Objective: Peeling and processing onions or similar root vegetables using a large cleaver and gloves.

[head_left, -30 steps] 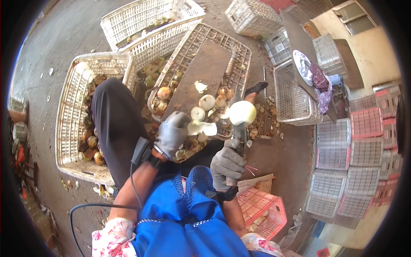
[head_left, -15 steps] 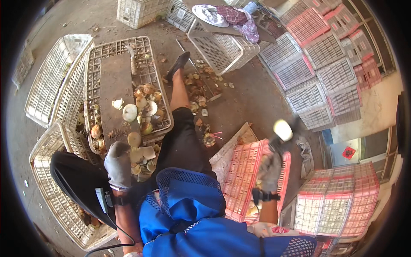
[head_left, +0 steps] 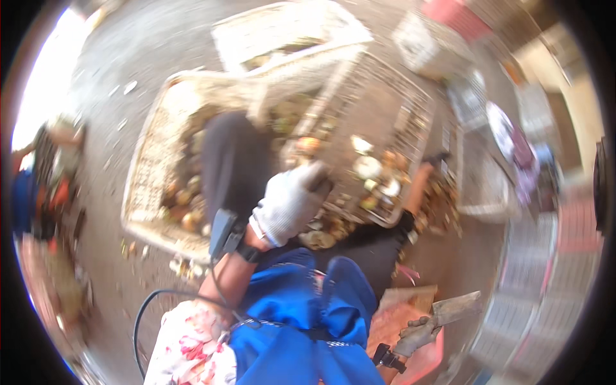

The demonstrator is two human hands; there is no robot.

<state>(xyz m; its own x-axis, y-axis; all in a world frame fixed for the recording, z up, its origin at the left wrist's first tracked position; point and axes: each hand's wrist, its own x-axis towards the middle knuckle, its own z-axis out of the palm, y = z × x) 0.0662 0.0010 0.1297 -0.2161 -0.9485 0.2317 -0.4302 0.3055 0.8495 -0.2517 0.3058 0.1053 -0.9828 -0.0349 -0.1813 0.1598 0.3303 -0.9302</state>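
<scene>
Two gloved hands now sit well apart. Half a second ago the right hand held a pale round onion over the pink crate; that onion is gone, and the right hand (head_left: 418,333) grips one knife (head_left: 457,308) low beside the pink crate (head_left: 410,321). The left hand (head_left: 292,202), loosely curled and seemingly empty, reaches forward over one wire crate (head_left: 410,115) of onions (head_left: 369,168).

A crate (head_left: 151,167) of onions (head_left: 183,199) lay at ten o'clock, a wire tray (head_left: 410,115) at one, stacked crates (head_left: 545,282) at four.
</scene>
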